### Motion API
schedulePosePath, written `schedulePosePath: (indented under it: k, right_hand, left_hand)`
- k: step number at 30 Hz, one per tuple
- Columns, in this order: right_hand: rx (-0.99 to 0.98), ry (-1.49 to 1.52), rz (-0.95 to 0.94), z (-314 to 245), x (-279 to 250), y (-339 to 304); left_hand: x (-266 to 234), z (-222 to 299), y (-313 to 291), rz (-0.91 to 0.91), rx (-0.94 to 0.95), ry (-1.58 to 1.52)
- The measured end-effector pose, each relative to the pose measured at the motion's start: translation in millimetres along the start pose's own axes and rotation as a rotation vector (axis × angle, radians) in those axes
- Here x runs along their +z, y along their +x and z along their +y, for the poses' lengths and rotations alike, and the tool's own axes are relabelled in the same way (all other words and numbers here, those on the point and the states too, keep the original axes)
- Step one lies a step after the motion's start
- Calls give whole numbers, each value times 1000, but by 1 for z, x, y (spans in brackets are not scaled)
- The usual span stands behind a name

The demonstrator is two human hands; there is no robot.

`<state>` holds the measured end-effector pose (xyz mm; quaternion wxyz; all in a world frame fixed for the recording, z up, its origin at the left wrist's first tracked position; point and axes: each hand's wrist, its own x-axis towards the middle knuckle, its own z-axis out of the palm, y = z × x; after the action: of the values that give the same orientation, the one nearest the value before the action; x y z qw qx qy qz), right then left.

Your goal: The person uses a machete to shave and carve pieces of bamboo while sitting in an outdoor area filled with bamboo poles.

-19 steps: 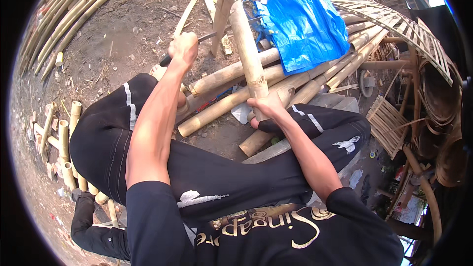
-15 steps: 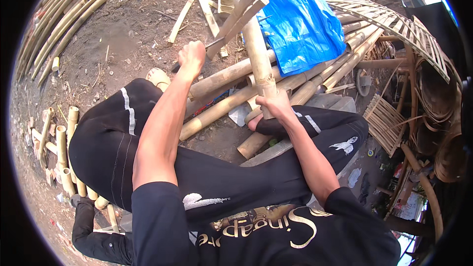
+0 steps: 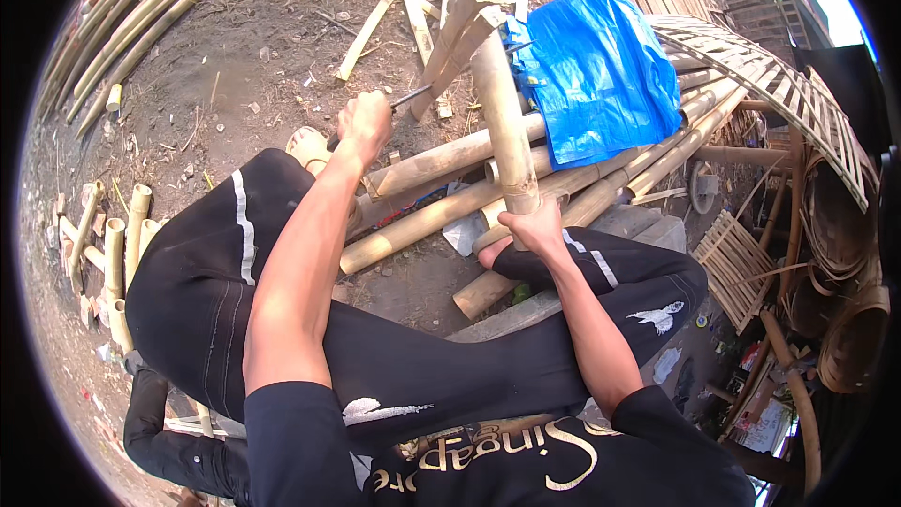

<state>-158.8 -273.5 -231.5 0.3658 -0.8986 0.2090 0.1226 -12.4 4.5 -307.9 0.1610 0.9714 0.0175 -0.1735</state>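
My left hand [image 3: 366, 124] is closed round the handle of a knife-like tool. Its thin dark blade [image 3: 411, 96] looks edge-on and crosses behind a flat bamboo piece [image 3: 449, 64] and a thick bamboo pole [image 3: 499, 99]. A thin dark tip shows at the pole's far side. The bamboo piece slants away from the pole's upper part; how they join is unclear. My right hand [image 3: 537, 228] grips the pole's near end, thumb along it. The pole rises away from me, over other bamboo poles [image 3: 422, 223] lying on the ground.
A blue plastic sheet [image 3: 601, 75] covers part of the bamboo pile on the right. Long poles [image 3: 131, 33] lie at the far left, with short cut pieces [image 3: 114, 258] nearer. Split strips [image 3: 380, 14] litter the ground ahead. Woven bamboo baskets [image 3: 849, 347] and a slatted panel [image 3: 737, 258] stand right.
The view has shifted, so the surroundings sit slightly lower and farther right. My right hand has also moved lower in the picture with the pole. Both hands keep their grips.
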Motion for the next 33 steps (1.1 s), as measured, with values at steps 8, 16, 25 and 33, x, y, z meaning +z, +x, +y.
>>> schedulePosePath:
  k: [8, 16, 25, 33]
  right_hand:
    - [-23, 223, 55, -18, -22, 19]
    - [-509, 525, 398, -90, -35, 29]
    - [482, 362, -269, -23, 4, -4]
    - [-51, 453, 126, -57, -34, 13]
  left_hand:
    - [29, -46, 17, 205, -17, -101]
    - [-2, -16, 15, -37, -84, -3]
    - [-10, -4, 33, -71, 65, 103]
    - [30, -17, 38, -47, 12, 5]
